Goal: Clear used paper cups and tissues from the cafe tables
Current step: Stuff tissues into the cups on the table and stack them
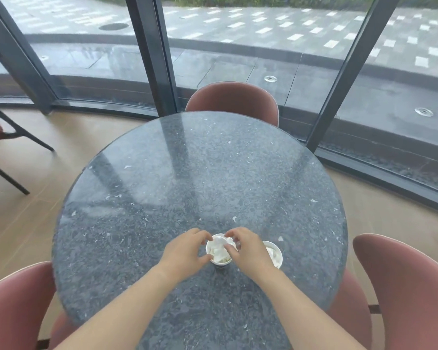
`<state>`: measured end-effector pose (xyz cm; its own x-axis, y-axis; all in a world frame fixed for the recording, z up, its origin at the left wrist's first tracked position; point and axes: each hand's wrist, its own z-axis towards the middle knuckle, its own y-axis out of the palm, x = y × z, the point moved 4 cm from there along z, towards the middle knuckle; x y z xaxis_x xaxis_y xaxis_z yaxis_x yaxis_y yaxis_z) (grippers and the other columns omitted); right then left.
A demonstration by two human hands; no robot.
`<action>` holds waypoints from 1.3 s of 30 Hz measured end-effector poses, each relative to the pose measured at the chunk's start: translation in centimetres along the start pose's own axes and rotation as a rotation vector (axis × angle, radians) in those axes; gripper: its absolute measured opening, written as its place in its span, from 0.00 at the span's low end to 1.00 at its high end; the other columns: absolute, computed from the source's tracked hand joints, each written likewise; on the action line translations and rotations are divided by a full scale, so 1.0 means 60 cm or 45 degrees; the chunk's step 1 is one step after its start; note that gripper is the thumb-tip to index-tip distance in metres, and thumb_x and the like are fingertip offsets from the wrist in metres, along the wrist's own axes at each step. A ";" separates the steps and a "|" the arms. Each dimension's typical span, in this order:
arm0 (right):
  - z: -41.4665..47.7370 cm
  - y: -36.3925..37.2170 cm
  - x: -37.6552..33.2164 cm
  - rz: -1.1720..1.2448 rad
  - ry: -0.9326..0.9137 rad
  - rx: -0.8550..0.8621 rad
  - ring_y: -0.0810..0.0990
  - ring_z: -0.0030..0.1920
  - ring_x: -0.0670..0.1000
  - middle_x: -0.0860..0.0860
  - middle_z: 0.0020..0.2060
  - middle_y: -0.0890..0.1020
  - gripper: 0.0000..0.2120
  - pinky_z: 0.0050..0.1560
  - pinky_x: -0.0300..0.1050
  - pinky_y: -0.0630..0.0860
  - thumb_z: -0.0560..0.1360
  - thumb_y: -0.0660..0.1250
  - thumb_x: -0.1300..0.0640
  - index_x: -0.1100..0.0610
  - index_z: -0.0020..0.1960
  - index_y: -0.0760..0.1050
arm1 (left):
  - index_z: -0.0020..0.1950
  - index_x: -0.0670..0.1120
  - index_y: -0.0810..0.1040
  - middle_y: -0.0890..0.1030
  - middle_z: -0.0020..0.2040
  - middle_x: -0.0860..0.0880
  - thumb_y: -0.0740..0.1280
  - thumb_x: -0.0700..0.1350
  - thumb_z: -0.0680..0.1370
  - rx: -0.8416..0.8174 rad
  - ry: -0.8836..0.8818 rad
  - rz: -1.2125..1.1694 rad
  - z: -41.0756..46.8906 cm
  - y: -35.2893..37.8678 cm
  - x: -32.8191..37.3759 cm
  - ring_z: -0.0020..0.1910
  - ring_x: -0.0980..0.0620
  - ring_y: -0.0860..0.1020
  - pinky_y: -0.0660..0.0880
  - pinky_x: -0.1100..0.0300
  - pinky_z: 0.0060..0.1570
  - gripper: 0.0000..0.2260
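Two white paper cups stand on the round dark stone table [162, 173], near its front edge. The nearer cup [219, 258] holds crumpled white tissue [220, 245]. My left hand [183, 252] wraps the left side of this cup, thumb and fingers on its rim. My right hand [247, 250] reaches over the cup, fingertips pinching the tissue at its mouth. The second cup [274, 253] sits just to the right, partly hidden behind my right hand, with something white inside.
Dusty-pink chairs surround the table: one at the far side [233, 101], one at the right [410, 286], one at the lower left [15, 306]. Another chair's dark legs [13, 140] stand at the left. Curved floor-to-ceiling glass with dark frames [152, 54] runs behind.
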<state>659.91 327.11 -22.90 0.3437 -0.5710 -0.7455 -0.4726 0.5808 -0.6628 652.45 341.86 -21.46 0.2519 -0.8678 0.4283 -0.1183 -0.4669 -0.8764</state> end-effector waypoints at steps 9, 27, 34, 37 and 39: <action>-0.034 0.015 0.023 -0.337 -0.193 -0.186 0.70 0.65 0.51 0.51 0.64 0.74 0.18 0.63 0.44 0.68 0.75 0.57 0.64 0.57 0.63 0.73 | 0.69 0.52 0.66 0.67 0.68 0.55 0.58 0.41 0.79 -0.183 0.374 0.274 0.008 0.029 0.009 0.66 0.52 0.66 0.71 0.54 0.58 0.19; -0.018 0.015 0.018 -0.472 -0.164 -0.272 0.66 0.64 0.51 0.48 0.64 0.72 0.19 0.57 0.51 0.72 0.75 0.57 0.64 0.54 0.65 0.71 | 0.61 0.49 0.75 0.71 0.57 0.50 0.60 0.42 0.79 -0.125 0.293 0.204 0.038 0.038 0.017 0.51 0.50 0.73 0.71 0.55 0.43 0.12; -0.018 0.007 0.023 -0.443 -0.124 -0.231 0.70 0.59 0.51 0.50 0.57 0.74 0.15 0.52 0.50 0.73 0.77 0.58 0.61 0.55 0.62 0.72 | 0.59 0.57 0.74 0.73 0.53 0.54 0.62 0.48 0.78 -0.056 0.148 0.195 0.043 0.036 0.026 0.52 0.54 0.73 0.67 0.60 0.39 0.10; -0.020 0.005 0.025 -0.440 -0.117 -0.229 0.70 0.59 0.51 0.50 0.57 0.75 0.15 0.51 0.50 0.73 0.77 0.58 0.60 0.55 0.62 0.73 | 0.60 0.57 0.72 0.75 0.54 0.56 0.64 0.49 0.77 -0.077 0.142 0.159 0.040 0.040 0.021 0.53 0.55 0.74 0.68 0.62 0.41 0.12; -0.021 0.007 0.027 -0.436 -0.119 -0.230 0.70 0.59 0.51 0.50 0.57 0.76 0.15 0.51 0.49 0.73 0.77 0.58 0.60 0.55 0.62 0.73 | 0.59 0.56 0.73 0.76 0.53 0.57 0.64 0.51 0.77 -0.071 0.142 0.161 0.036 0.039 0.015 0.54 0.55 0.73 0.68 0.62 0.43 0.11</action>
<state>659.22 325.72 -24.29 0.5743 -0.6540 -0.4924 -0.4502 0.2500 -0.8572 654.50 340.32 -23.60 0.1243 -0.9323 0.3398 -0.1959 -0.3587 -0.9126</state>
